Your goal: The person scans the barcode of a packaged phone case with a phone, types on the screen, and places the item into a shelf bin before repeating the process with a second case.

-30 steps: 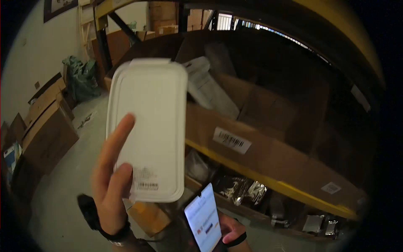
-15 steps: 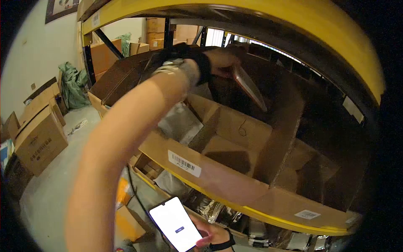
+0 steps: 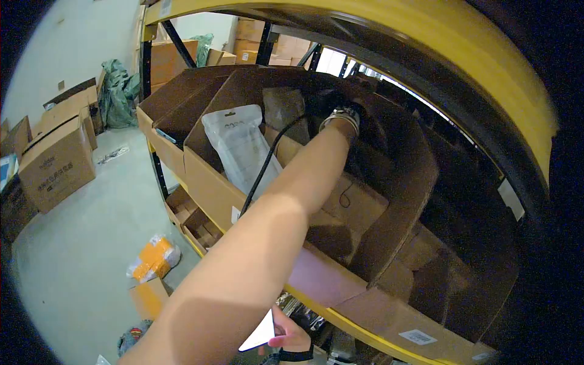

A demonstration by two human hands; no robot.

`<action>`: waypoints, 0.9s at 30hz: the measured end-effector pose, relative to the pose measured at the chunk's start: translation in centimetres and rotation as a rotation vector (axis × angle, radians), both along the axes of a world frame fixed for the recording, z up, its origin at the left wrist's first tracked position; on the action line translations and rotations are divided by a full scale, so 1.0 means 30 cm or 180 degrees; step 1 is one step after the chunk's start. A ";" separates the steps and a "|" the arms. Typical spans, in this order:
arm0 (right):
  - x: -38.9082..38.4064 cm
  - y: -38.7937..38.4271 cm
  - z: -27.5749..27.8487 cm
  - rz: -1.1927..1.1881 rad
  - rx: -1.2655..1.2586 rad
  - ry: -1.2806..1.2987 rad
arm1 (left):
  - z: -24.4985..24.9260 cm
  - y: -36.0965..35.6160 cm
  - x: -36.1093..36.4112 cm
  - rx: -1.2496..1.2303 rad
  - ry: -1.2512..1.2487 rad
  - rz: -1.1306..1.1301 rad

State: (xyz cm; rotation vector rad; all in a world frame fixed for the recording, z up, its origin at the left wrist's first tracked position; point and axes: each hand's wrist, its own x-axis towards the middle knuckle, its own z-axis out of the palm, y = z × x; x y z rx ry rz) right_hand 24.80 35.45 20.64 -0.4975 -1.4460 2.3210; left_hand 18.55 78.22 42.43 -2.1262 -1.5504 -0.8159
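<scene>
My left arm reaches across the shelf into a brown cardboard bin (image 3: 313,243). My left hand (image 3: 364,88) is at the bin's back, in deep shadow beyond a black band and bracelets (image 3: 342,117). Its fingers do not show, so what it holds, if anything, is hidden. A black cable (image 3: 267,159) runs beside this forearm. To the left, a white plastic pouch (image 3: 237,146) with a hang hole leans in the neighbouring bin. Low in the view, my right hand (image 3: 292,334) grips a phone (image 3: 261,333) with a bright white screen, partly covered by my left forearm.
Yellow shelf beams (image 3: 365,18) pass above and below the bins. Barcode labels (image 3: 418,336) mark the bin fronts. On the floor at left are an opened carton (image 3: 58,161), green sacking (image 3: 117,94) and an orange-taped parcel (image 3: 155,258).
My left hand has moved right and deeper into the bin; the flat, shiny packet it held is out of sight. The view has shifted, uncovering the white pouch. The phone is now mostly behind my forearm.
</scene>
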 end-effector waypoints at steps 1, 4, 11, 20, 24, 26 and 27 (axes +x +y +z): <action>0.001 0.009 0.004 0.0011 -0.0005 -0.0003 | -0.016 0.012 0.009 -0.0005 0.0055 0.0025; -0.003 0.013 -0.008 0.0043 0.0001 -0.0043 | -0.033 0.052 0.037 0.0158 0.0107 0.0036; -0.023 0.000 -0.008 0.0097 -0.0070 0.0058 | -0.001 0.121 0.085 0.0629 0.0121 -0.0087; -0.093 0.006 0.024 -0.0108 0.0169 0.0245 | 0.119 0.348 0.195 0.1573 0.0123 -0.0732; -0.136 0.012 0.024 0.0165 0.0405 0.0205 | 0.197 -0.317 -0.080 -0.1629 -0.1587 -0.3561; -0.158 0.008 0.028 0.0293 0.0375 0.0126 | 0.203 -0.594 -0.212 -0.1931 -0.1392 -0.3521; -0.175 -0.005 0.028 0.0169 0.0351 0.0208 | 0.198 -0.704 -0.279 -0.1841 -0.1188 -0.3339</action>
